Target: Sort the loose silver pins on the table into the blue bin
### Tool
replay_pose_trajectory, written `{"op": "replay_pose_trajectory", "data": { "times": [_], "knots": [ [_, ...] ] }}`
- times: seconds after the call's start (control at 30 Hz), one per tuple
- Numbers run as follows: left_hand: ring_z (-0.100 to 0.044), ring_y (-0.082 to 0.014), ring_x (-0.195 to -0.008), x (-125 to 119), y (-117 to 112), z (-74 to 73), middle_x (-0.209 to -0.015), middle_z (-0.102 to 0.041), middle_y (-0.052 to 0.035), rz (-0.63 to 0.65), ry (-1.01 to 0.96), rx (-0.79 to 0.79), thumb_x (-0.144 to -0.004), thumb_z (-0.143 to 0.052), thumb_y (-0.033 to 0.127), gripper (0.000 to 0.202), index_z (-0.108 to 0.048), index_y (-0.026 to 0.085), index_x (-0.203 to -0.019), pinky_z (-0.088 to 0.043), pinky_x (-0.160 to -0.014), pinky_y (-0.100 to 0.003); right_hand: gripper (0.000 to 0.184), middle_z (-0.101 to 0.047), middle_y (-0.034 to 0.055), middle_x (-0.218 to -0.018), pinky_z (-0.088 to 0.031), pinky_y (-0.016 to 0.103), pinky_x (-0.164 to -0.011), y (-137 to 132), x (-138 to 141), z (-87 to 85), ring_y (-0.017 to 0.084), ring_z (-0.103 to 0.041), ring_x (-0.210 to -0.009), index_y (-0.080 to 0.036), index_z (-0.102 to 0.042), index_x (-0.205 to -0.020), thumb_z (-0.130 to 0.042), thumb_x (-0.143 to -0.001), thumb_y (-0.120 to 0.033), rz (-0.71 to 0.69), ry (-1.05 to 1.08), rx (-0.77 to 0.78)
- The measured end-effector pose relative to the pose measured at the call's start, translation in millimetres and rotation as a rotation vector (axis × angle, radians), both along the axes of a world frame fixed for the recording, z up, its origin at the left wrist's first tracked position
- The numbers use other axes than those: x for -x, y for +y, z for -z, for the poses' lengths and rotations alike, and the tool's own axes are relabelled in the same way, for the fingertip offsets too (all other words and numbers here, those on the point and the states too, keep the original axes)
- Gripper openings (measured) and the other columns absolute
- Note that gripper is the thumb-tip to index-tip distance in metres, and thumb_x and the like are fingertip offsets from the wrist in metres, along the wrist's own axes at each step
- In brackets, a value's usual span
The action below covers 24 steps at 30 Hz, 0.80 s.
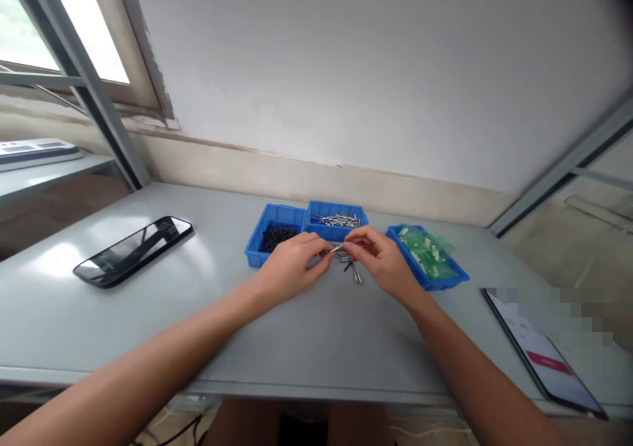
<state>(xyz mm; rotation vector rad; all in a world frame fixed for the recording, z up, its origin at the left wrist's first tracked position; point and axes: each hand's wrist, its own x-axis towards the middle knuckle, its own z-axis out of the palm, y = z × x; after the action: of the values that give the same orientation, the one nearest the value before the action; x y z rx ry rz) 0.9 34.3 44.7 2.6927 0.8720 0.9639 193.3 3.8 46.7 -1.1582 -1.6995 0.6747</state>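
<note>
My left hand [299, 259] and my right hand [374, 256] meet above the table, fingertips pinched on one small silver metal pin [337, 248]. The left hand has one end and the right hand the other. Just below and behind the fingers lies a small pile of loose silver pins [356, 274], some with dark ends. Black small parts fill a blue bin [254, 258] behind my left hand. A second blue bin [341, 229], farther back, holds many silver pins. Beside my right hand stands a blue bin [448, 282] with green plastic packets [428, 254].
A dark glossy flat device [133, 251] lies on the left of the grey table [222, 347]. On the right a tablet [544, 357] with a lit screen lies near the front edge. Metal frame posts rise at both sides, and a wall stands behind.
</note>
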Motion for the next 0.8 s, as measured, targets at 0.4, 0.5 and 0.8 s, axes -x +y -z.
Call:
{"op": "replay_pose_trajectory", "data": {
  "times": [0.4,0.5,0.8],
  "knots": [
    [-0.057,-0.0166,-0.082,1.8,6.9,5.5,-0.086,-0.062,-0.0027,-0.05,0.02,-0.009,-0.089,-0.048,0.029,0.018,-0.063,0.019,-0.093,-0.046,-0.072,-0.03,0.019,-0.068,0.0014,-0.087,-0.043,0.026,-0.069,0.4,-1.7,2.3,0.015,-0.061,-0.078,-0.021,-0.062,-0.092,-0.044,-0.091,-0.028,-0.05,-0.489,-0.147],
    [-0.057,-0.0168,-0.084,2.3,8.2,6.2,-0.087,-0.063,-0.0024,-0.046,0.022,-0.016,-0.089,-0.048,0.027,0.016,-0.063,0.019,-0.091,-0.046,-0.073,-0.03,0.018,-0.068,0.0017,-0.089,-0.043,0.026,-0.07,-0.6,-1.9,1.3,0.015,-0.061,-0.08,-0.021,-0.062,-0.093,-0.045,-0.091,-0.026,-0.047,-0.524,-0.158],
    [-0.057,-0.0171,-0.087,2.0,8.9,6.9,-0.09,-0.062,-0.0032,-0.007,0.025,-0.015,-0.088,-0.051,0.029,0.016,-0.062,0.019,-0.094,-0.047,-0.075,-0.03,0.016,-0.068,0.001,-0.086,-0.045,0.025,-0.072,-3.9,-2.4,0.6,0.014,-0.061,-0.077,-0.021,-0.062,-0.093,-0.046,-0.09,-0.025,0.004,-0.483,-0.301]
  ]
}}
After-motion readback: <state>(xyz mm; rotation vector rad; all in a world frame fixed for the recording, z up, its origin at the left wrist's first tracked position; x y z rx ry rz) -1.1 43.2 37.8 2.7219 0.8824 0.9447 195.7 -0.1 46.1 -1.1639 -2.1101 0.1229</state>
